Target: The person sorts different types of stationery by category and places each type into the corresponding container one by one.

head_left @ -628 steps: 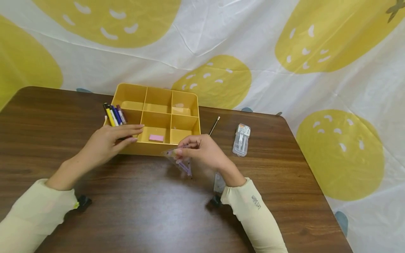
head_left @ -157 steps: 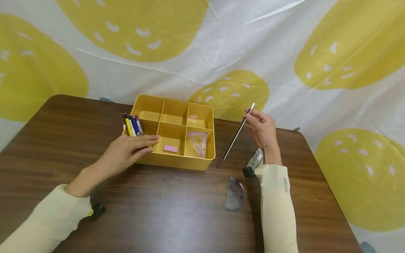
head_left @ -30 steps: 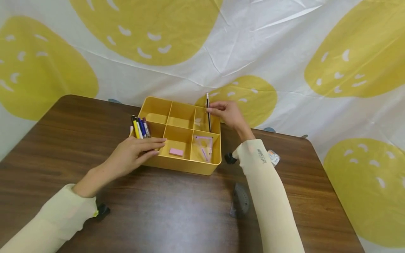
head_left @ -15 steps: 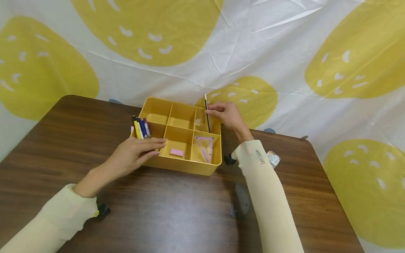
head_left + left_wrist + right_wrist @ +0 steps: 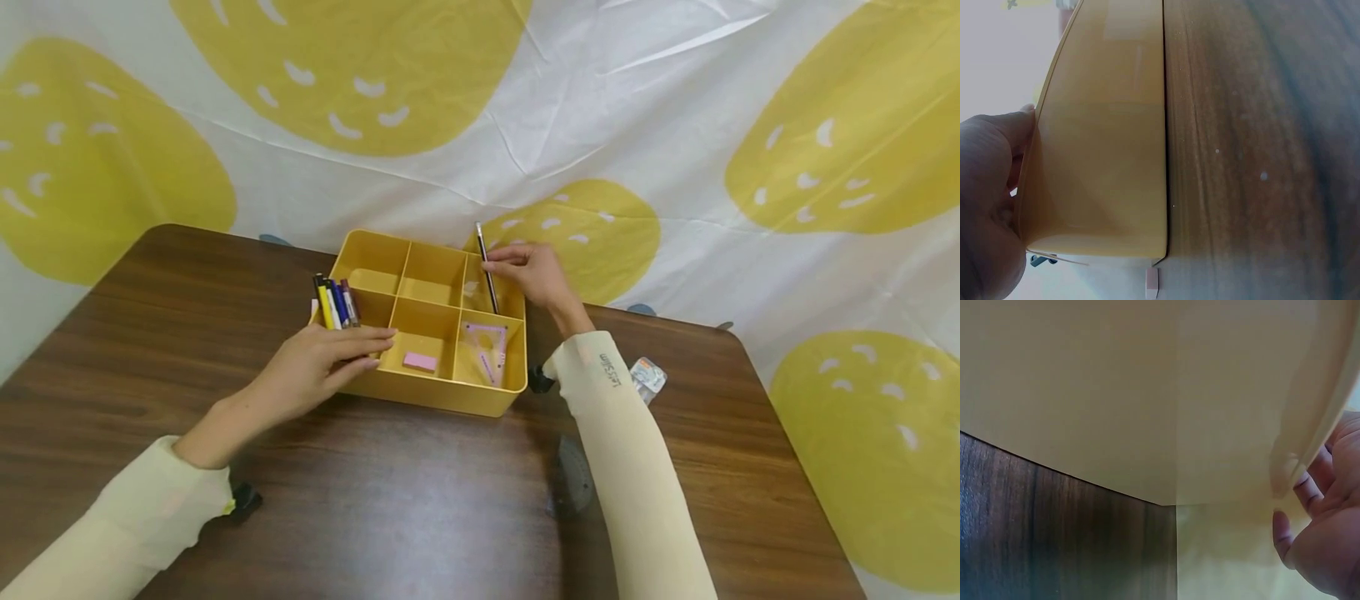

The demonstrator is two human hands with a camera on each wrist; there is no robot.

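Observation:
A yellow box [image 5: 431, 396] with several compartments stands on the table. My left hand [image 5: 318, 360] rests on its front left rim, fingers straight; in the left wrist view the thumb touches the rim [image 5: 1035, 125]. At the back right compartment, my right hand [image 5: 534, 271] pinches a black pencil [image 5: 487, 271] between thumb and fingers. The pencil leans left, its white eraser end up and its lower end down in that compartment. The front middle compartment holds a pink eraser [image 5: 420, 362]. A clear set square [image 5: 487, 367] with purple markings lies in the front right one.
Several pens [image 5: 335, 304] stand in the front left compartment. Beside the right sleeve, a clear protractor [image 5: 575, 473] lies on the wooden table [image 5: 375, 517]. A clear plastic case [image 5: 648, 377] is partly behind that sleeve. A patterned cloth [image 5: 480, 100] hangs behind.
Over the last second the pencil's top has tilted left. Earlier, the right hand held the set square, now in the front right compartment, then lifted the pencil from the table's right side.

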